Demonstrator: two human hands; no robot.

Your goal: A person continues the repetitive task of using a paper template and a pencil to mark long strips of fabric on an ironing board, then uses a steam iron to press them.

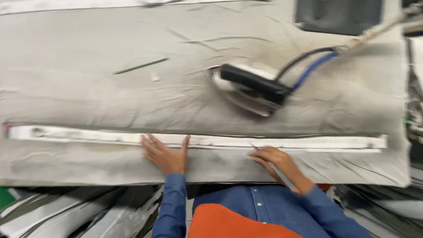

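My left hand (165, 154) lies flat with fingers spread on a long white fabric strip (94, 136) that runs across the grey padded pressing table (86, 53). My right hand (276, 162) rests near the same strip further right and grips a thin pencil-like tool (278, 172). A steam iron (250, 87) with a black handle stands on the table beyond my right hand, its blue and black cord (315, 65) leading off to the right.
A dark rubber iron mat (339, 2) lies at the far right corner. A thin green stick (140, 66) sits mid-table. More white strips (71, 3) lie along the far edge. Piles of folded fabric (51, 227) hang below the near edge.
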